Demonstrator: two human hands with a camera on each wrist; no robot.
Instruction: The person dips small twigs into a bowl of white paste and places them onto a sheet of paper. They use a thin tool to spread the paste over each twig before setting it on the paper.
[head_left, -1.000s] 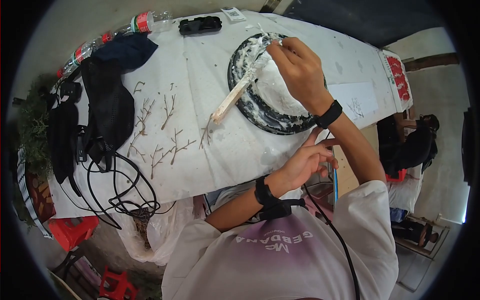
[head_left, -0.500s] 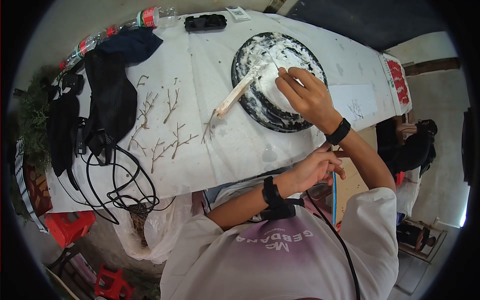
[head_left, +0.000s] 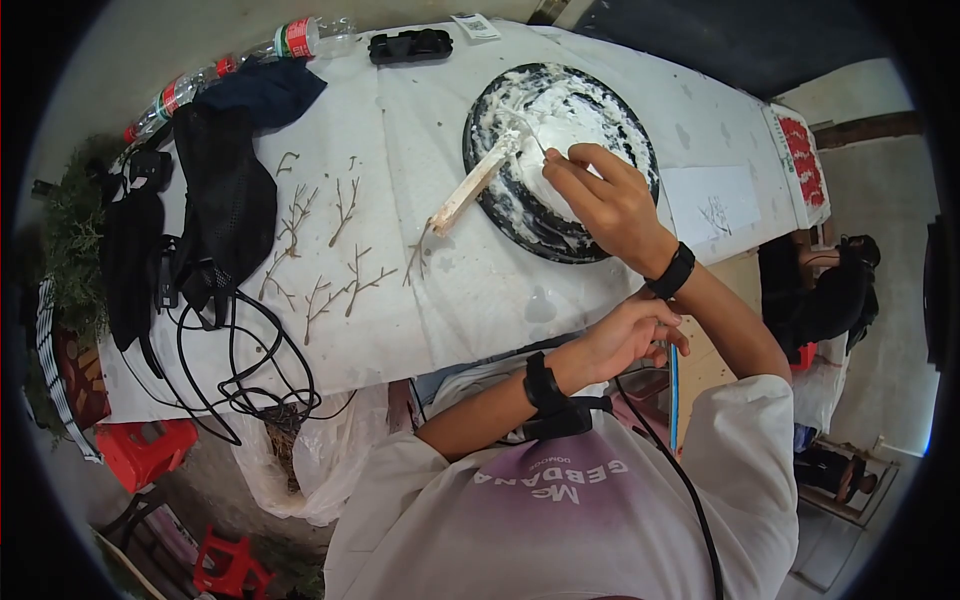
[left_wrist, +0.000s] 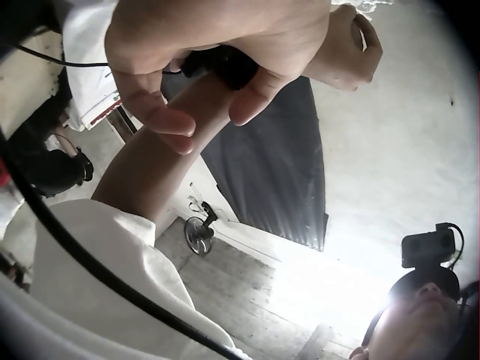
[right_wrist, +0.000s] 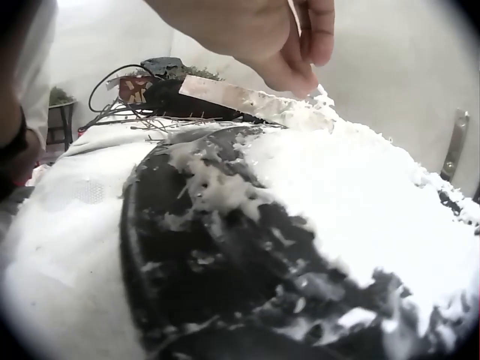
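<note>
My right hand point(head_left: 612, 208) is over a round black tray point(head_left: 497, 208) smeared with thick white paste point(head_left: 578, 115). Between its thumb and fingertips it pinches a thin twig point(head_left: 537, 140), whose far end meets the paste near a flat wooden stick point(head_left: 468, 192). That stick lies across the tray's left rim, its paste-coated end inside. In the right wrist view, the pinching fingertips point(right_wrist: 300, 86) are close over a heap of paste, and the twig is mostly hidden. My left hand point(head_left: 628, 338) hangs with loosely bent fingers beside the right forearm, holding nothing.
Several bare twigs point(head_left: 350, 280) lie on the white-covered table, left of the tray. Farther left are a black mesh bag point(head_left: 225, 190), looped black cables point(head_left: 240, 370) and plastic bottles point(head_left: 295, 38). A paper sheet point(head_left: 735, 195) lies to the right, beyond it a red-and-white box point(head_left: 797, 165).
My right hand has come down from the tray's far edge towards its middle, then slightly left, with the twig. The left hand has barely moved.
</note>
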